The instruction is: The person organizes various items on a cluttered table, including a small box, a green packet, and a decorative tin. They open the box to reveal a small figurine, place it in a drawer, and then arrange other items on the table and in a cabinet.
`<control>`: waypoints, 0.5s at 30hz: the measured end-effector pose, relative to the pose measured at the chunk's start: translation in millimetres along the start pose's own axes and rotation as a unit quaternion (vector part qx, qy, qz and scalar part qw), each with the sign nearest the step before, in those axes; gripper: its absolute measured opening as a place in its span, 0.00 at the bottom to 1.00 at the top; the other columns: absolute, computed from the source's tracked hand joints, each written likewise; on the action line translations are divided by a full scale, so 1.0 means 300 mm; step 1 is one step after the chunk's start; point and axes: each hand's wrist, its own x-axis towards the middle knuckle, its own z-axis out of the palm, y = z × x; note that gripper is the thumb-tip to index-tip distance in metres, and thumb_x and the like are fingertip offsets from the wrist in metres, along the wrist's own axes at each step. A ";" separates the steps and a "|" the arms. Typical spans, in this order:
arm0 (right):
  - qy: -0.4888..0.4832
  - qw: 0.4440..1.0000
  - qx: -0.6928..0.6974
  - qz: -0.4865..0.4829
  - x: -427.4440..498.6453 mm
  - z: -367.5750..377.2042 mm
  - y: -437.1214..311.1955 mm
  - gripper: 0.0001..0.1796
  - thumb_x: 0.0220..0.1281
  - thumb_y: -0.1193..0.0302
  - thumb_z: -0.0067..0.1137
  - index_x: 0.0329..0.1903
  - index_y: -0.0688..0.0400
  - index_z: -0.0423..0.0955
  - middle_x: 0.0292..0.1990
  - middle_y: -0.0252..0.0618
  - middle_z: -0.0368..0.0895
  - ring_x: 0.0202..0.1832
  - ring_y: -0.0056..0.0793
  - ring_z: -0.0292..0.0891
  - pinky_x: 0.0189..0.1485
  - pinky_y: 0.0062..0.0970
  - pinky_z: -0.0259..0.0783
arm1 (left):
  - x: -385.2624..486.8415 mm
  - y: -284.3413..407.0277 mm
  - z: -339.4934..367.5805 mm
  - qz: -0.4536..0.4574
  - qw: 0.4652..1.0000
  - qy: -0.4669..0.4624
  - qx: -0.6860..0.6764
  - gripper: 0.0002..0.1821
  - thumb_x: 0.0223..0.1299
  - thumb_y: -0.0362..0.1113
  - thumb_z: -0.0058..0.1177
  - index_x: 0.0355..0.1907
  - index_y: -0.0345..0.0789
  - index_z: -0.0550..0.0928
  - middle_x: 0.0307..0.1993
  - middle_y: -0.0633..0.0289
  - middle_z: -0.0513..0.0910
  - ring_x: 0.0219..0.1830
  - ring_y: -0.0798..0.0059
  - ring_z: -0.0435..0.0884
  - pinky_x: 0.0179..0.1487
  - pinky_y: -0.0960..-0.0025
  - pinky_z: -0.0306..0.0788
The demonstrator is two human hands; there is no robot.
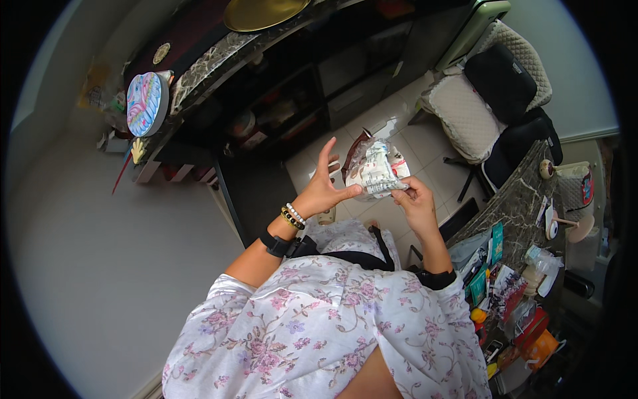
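Observation:
A crumpled plastic package (375,172), white and clear with printed writing, is held in front of my body above the tiled floor. My right hand (417,199) pinches its lower right edge between thumb and fingers. Something dark brown (355,152) shows along the package's left side; I cannot tell whether it is part of it or inside it. My left hand (326,187) is on the package's left with its fingers spread. Its thumb tip overlaps the lower left edge, but whether it touches is unclear.
On my right, a dark marble tabletop (518,199) carries packets, pouches and a pink stand (580,228). A cushioned chair (463,112) stands at the upper right. A dark shelf cabinet (299,80) with a marble top runs ahead, holding a heart-shaped box (145,103) and a gold tray (264,14).

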 end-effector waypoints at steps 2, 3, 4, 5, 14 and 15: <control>-0.004 0.990 -0.117 -0.075 0.010 0.000 0.014 0.10 0.56 0.73 0.62 0.41 0.60 0.76 0.38 0.38 0.78 0.36 0.30 0.78 0.38 0.26 0.73 | -0.009 -0.010 0.002 0.047 0.995 0.003 0.082 0.51 0.46 0.46 0.70 0.71 0.48 0.54 0.67 0.40 0.54 0.67 0.47 0.59 0.68 0.55 0.59; 0.001 0.980 -0.177 -0.095 0.013 0.005 0.019 0.10 0.55 0.73 0.63 0.40 0.59 0.77 0.37 0.39 0.78 0.36 0.33 0.78 0.39 0.28 0.73 | -0.012 -0.018 0.007 0.054 0.991 -0.026 0.123 0.48 0.46 0.46 0.69 0.69 0.50 0.57 0.67 0.39 0.54 0.68 0.46 0.59 0.68 0.55 0.59; -0.013 0.969 -0.232 -0.088 0.017 0.013 0.024 0.10 0.53 0.72 0.63 0.40 0.58 0.77 0.36 0.41 0.77 0.36 0.37 0.78 0.39 0.31 0.73 | -0.015 -0.027 0.014 0.062 0.983 -0.056 0.163 0.45 0.46 0.45 0.69 0.68 0.52 0.61 0.67 0.39 0.55 0.68 0.45 0.58 0.68 0.55 0.59; -0.029 0.957 -0.278 -0.083 0.020 0.022 0.027 0.11 0.52 0.72 0.64 0.40 0.56 0.78 0.36 0.42 0.76 0.37 0.41 0.78 0.40 0.33 0.73 | -0.016 -0.038 0.020 0.072 0.972 -0.083 0.207 0.42 0.46 0.44 0.69 0.66 0.54 0.64 0.67 0.38 0.55 0.68 0.44 0.58 0.68 0.55 0.59; -0.049 0.927 -0.362 -0.084 0.028 0.093 0.070 0.11 0.49 0.72 0.62 0.39 0.56 0.79 0.36 0.46 0.76 0.37 0.46 0.76 0.41 0.37 0.72 | -0.052 -0.120 0.079 -0.012 0.971 -0.045 0.234 0.19 0.49 0.44 0.66 0.47 0.49 0.83 0.63 0.42 0.65 0.64 0.44 0.65 0.63 0.58 0.64; -0.051 0.926 -0.364 -0.081 0.029 0.096 0.074 0.11 0.49 0.72 0.62 0.38 0.56 0.79 0.36 0.46 0.76 0.37 0.46 0.76 0.41 0.37 0.72 | -0.053 -0.125 0.078 -0.018 0.970 -0.043 0.237 0.18 0.49 0.44 0.66 0.46 0.49 0.83 0.63 0.41 0.65 0.64 0.45 0.65 0.63 0.58 0.64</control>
